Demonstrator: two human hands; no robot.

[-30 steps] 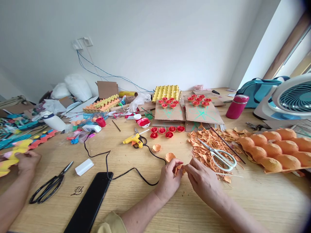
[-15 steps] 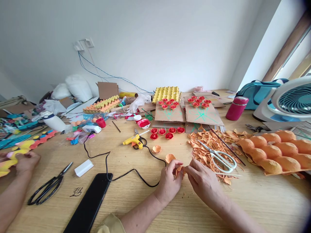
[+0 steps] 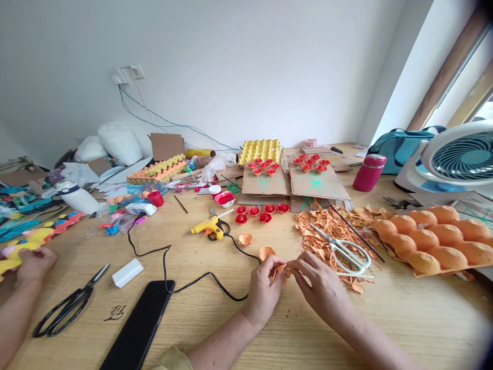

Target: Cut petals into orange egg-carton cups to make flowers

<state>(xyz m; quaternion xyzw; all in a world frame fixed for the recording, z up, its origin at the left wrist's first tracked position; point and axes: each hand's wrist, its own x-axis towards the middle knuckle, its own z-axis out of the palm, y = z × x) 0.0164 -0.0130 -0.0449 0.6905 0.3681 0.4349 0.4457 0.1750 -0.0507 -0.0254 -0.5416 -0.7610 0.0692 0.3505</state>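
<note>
My left hand (image 3: 264, 290) and my right hand (image 3: 321, 288) meet over the wooden table, both pinching a small orange paper piece (image 3: 282, 269) between their fingertips. Just beyond them lies an orange paper flower cup (image 3: 266, 252), and a second one (image 3: 245, 239) sits further back. To the right is a heap of orange paper scraps (image 3: 327, 231) with white-handled scissors (image 3: 342, 249) lying on it. A yellow glue gun (image 3: 210, 226) rests behind my hands, its black cord trailing toward a black phone (image 3: 140, 324).
An orange egg tray (image 3: 431, 236) lies at the right, with a fan (image 3: 458, 159) and red flask (image 3: 368, 171) behind. Red paper roses (image 3: 262, 213) stand before cardboard sheets (image 3: 316, 180). Black scissors (image 3: 65, 308) lie at left, near another person's hand (image 3: 33, 264) holding yellow paper.
My hands have stayed together on the orange piece, fingers shifting slightly. The view has drifted a little, and the other person's hand at the left has lowered somewhat.
</note>
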